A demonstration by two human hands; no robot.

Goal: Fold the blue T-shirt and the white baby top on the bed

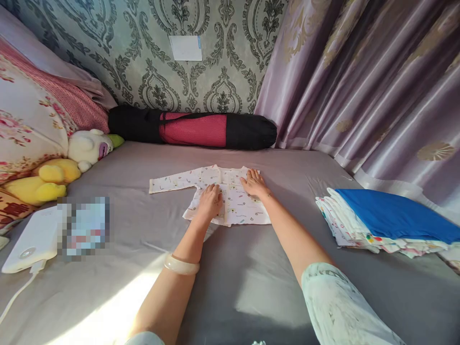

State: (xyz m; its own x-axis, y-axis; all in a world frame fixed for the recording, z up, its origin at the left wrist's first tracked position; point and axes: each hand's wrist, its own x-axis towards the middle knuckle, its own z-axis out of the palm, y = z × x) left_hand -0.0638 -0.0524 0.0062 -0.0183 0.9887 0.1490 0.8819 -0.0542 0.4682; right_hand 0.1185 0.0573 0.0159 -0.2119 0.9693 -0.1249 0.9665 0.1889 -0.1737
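Note:
A small white printed baby shirt (237,203) lies flat on the grey bed sheet (230,287), one sleeve stretched out to the left. My left hand (209,201) rests palm down on the shirt's left half, fingers together and flat. My right hand (254,183) lies flat on the shirt's upper right part, fingers spread, where the right sleeve seems folded in. A pale bangle (181,265) sits on my left wrist. Neither hand grips anything.
A stack of folded clothes topped by a blue cloth (391,218) lies at the right. A black and red roll bag (194,128) lies against the wall. Plush toys (61,167), pillows and a white device (30,242) with cable sit at the left. Purple curtains (366,76) hang right.

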